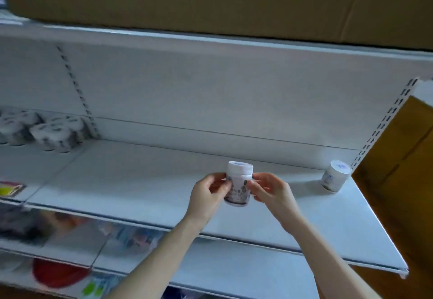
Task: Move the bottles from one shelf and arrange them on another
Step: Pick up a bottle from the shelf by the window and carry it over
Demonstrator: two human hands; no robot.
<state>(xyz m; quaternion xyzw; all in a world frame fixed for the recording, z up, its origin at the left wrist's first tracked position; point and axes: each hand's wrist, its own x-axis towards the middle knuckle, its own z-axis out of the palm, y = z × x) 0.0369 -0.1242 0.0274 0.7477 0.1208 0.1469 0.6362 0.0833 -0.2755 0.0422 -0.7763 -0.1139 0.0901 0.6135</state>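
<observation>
- A small white bottle (238,185) is being held above the white shelf (140,181), clear of its surface, between the left hand (207,196) and the right hand (271,193).
- Both hands are clamped on it: the left fingertips (226,182) are being pressed against one side of the label, the right fingertips (251,182) against the opposite side, just below the cap.
- The bottle is being kept close to upright, its long axis running cap-to-base, with the cap above the grip and tipped slightly away, and the base below the grip.
- The printed label is being turned towards the camera; its text is too blurred to read.
- It is judged to be light, rigid plastic with a smooth, possibly slippery wrap, so the straight body below the cap is being treated as the safest place for a hold.
- A second bottle (335,175) is standing well out to the right of the grip, at the shelf's far end by a brown carton (398,158).
- More bottles (46,130) are sitting far to the left of the grip.
</observation>
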